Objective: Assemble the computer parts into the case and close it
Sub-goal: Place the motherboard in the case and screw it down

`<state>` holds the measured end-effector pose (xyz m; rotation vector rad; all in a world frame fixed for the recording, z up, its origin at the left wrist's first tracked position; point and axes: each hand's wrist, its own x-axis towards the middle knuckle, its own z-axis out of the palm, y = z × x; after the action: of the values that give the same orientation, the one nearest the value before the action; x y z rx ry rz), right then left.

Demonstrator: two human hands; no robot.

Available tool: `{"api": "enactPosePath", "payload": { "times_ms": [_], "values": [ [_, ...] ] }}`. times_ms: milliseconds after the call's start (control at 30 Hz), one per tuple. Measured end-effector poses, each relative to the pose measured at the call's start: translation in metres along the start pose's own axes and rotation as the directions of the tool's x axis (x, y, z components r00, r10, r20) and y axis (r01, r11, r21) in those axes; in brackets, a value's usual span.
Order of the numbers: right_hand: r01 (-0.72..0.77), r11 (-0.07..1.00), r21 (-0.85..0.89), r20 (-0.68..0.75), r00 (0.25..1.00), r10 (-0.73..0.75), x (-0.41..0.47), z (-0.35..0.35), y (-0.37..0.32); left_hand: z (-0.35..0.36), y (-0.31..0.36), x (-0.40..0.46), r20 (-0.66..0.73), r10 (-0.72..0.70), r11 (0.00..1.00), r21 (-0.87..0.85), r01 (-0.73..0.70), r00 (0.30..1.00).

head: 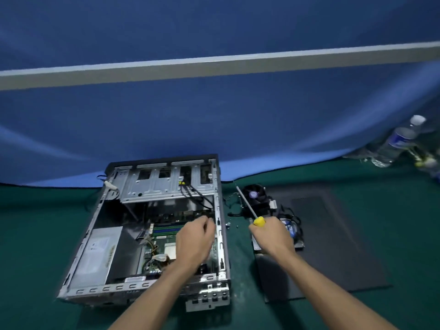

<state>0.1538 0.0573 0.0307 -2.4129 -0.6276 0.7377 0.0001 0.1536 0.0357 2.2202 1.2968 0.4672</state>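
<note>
The open computer case [81, 248] lies flat on the green table, its motherboard [164, 236] and silver power supply [95, 253] visible inside. My left hand [194, 241] reaches into the case over the motherboard near the right wall, fingers curled together; whether it pinches anything is hidden. My right hand [271, 236] grips a yellow-handled screwdriver [248, 207] to the right of the case, shaft pointing away from me. The black side panel [333, 239] lies flat at the right. A cooler fan [254, 195] sits behind the screwdriver.
Small screws [229, 224] lie on the table between case and right hand. A drive with cables [291, 228] rests on the panel beside my right hand. Plastic water bottles [400, 141] lean at the far right. A blue cloth backdrop [214, 115] rises behind the table.
</note>
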Motion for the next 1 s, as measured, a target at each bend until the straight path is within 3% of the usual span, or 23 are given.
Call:
{"api": "enactPosePath", "payload": {
  "times_ms": [267, 400, 567, 1000],
  "values": [
    [-0.233, 0.965, 0.123, 0.095, 0.970, 0.222, 0.025, 0.025, 0.031, 0.045, 0.031, 0.018, 0.023, -0.006, 0.997, 0.073, 0.005, 1.000],
    [-0.302, 0.917, 0.262, 0.224, 0.943, 0.247, 0.041, 0.050, 0.029, 0.051, 0.033, 0.018, -0.050, 0.008, 0.999, 0.052, -0.005, 0.999],
    [-0.352, 0.884, 0.307, 0.257, 0.925, 0.279, 0.060, 0.078, 0.012, 0.058, 0.029, 0.022, -0.096, -0.082, 0.992, 0.088, 0.091, 0.992],
    [-0.300, 0.949, 0.093, 0.185, 0.942, 0.280, 0.093, 0.111, 0.000, 0.058, 0.030, 0.026, -0.129, -0.065, 0.995, 0.071, 0.075, 0.989]
  ]
}}
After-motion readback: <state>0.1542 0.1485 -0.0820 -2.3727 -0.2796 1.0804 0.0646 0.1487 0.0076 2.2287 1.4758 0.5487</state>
